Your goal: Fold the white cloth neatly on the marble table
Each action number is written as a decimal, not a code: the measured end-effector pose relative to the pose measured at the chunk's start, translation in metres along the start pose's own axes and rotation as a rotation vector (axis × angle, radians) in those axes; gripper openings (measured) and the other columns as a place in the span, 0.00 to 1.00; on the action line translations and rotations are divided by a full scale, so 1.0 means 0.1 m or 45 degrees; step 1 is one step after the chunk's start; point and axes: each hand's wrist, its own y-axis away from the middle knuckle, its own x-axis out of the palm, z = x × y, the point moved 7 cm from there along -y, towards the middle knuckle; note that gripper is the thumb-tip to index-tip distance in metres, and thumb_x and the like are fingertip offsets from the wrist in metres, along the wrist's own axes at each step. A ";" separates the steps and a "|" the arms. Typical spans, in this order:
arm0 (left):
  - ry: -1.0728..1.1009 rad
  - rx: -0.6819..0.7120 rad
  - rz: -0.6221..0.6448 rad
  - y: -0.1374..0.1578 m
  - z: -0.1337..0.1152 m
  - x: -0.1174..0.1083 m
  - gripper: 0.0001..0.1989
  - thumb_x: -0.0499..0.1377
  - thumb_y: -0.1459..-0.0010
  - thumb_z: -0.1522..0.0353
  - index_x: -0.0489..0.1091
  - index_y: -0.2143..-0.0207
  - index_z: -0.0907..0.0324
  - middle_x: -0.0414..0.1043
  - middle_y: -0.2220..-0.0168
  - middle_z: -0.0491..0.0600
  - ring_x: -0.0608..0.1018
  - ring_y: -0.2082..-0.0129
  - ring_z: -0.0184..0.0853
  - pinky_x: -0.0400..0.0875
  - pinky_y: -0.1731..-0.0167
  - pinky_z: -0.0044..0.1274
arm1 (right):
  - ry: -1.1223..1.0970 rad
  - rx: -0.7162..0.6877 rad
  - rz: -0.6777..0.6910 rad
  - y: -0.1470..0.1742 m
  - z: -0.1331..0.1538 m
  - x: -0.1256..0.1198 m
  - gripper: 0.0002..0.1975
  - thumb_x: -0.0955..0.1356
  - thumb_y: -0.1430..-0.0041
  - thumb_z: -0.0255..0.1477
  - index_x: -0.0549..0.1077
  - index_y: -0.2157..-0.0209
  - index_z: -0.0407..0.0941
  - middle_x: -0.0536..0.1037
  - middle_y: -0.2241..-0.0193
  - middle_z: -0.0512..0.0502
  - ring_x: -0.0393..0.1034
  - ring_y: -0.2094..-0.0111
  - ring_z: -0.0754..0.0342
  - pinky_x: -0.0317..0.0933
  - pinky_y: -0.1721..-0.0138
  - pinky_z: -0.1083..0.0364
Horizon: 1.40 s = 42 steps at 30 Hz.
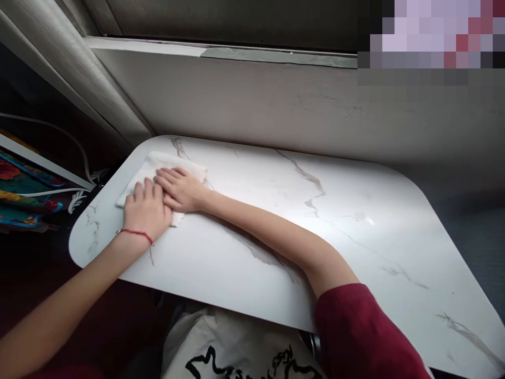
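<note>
A white cloth (160,160) lies spread on the left end of a white marble-patterned table (244,279). My left hand (145,213), with a red string bracelet (136,232) at its wrist, rests flat on the cloth's near left part, fingers stretched out. Just right of it, my right hand (183,190) also lies flat on the cloth, reaching across from the right. The two hands touch or overlap slightly at the thumbs. Part of the cloth is hidden under both palms.
A pale wall (236,100) with a ledge runs along the table's far edge. White cables (81,152) and colourful patterned fabric (27,195) are beyond the left end. Light-coloured cloth with black drawing (236,342) shows below the near edge. The upper right corner is pixelated.
</note>
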 end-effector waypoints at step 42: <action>0.181 0.533 0.020 -0.36 -1.74 -0.16 0.33 0.49 0.41 0.68 0.58 0.36 0.77 0.61 0.35 0.72 0.61 0.33 0.63 0.52 0.36 0.51 | 0.021 0.251 0.004 1.61 -0.83 -0.62 0.30 0.54 0.31 0.37 0.59 0.37 0.30 0.61 0.34 0.24 0.53 0.31 0.36 0.49 0.34 0.35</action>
